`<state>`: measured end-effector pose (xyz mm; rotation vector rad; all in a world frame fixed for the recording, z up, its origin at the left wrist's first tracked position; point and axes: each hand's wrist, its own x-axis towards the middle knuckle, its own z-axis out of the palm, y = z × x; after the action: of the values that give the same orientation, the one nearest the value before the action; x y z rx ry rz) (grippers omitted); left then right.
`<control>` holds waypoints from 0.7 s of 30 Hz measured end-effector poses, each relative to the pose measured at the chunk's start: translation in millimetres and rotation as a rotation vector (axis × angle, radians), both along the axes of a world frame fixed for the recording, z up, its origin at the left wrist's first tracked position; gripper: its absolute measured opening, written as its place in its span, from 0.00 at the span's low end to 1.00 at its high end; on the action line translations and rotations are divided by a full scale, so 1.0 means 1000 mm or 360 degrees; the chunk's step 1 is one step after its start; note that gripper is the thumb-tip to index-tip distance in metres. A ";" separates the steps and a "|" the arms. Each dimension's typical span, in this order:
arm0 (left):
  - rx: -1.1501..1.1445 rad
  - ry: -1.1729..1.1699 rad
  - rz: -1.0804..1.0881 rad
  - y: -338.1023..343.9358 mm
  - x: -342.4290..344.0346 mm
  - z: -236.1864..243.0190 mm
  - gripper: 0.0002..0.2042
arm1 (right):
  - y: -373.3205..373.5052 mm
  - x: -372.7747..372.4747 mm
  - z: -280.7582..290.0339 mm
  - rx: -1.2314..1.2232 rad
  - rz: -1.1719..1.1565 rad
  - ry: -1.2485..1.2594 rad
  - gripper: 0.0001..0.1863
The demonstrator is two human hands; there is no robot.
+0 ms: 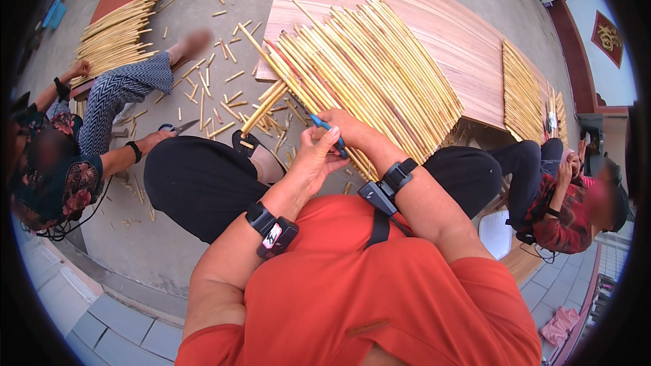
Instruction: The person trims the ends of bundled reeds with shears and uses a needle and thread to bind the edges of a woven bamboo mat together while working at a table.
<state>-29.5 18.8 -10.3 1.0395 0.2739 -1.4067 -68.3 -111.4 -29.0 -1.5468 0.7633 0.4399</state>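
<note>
A blue-handled tool [321, 123] is gripped in my right hand [342, 124] at the near left edge of a mat of long yellow sticks [380, 74]. My left hand [315, 163] is just below it, fingers curled by the tool's lower part and the stick ends; what they hold is hidden. The mat lies across my lap and a pale wooden board [461, 34], with a reddish stick [274, 53] among the yellow ones at its left. A few loose sticks [261, 110] stick out past the mat's left edge.
A co-worker at left [51, 163] holds scissors [180, 127] beside another stick bundle [115, 37]. Another at right [569, 210] sits near more bundles [521, 88]. Short cut pieces [234, 74] litter the concrete floor. A white plastic stool [494, 234] stands at my right.
</note>
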 end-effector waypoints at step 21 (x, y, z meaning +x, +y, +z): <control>0.0275 -0.0034 -0.0384 0.001 0.024 0.002 0.29 | -0.002 0.006 -0.010 0.0516 -0.0045 0.0064 0.11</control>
<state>-5.7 19.4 -8.3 1.2612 0.2647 -1.6083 -62.7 -113.8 -39.4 -1.2260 0.7055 0.5467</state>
